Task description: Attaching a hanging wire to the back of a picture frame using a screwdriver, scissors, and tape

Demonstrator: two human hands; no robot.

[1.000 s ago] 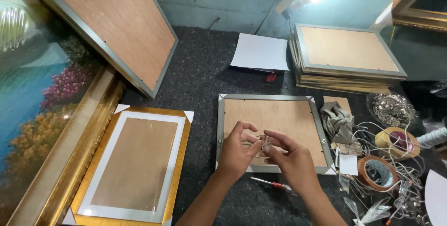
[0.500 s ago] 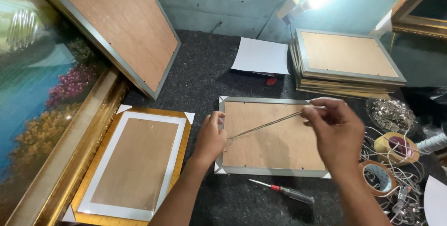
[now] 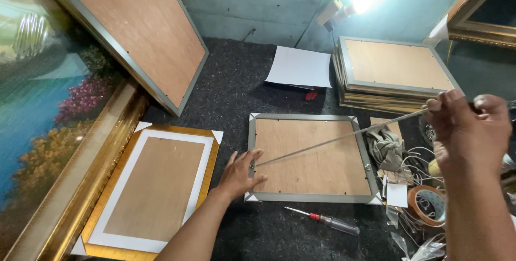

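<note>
A silver picture frame [image 3: 309, 198] lies face down on the dark mat, its brown backing board up. My left hand [image 3: 240, 173] presses flat on the frame's left edge, fingers spread. My right hand [image 3: 465, 127] is raised at the right, pinching the end of a thin wire [image 3: 344, 138]. The wire runs taut from the frame's left side diagonally up to that hand.
A gold frame [image 3: 97, 239] with white border lies face down at left. A screwdriver [image 3: 322, 220] lies below the silver frame. A stack of frames [image 3: 395, 67], white paper [image 3: 300, 67], tape rolls [image 3: 427, 204] and tangled wire sit at right. Large framed pictures [image 3: 64, 132] lean at left.
My hands were together over the frame's middle; the right hand has drawn the wire out up and to the right, while the left hand moved to the frame's left edge.
</note>
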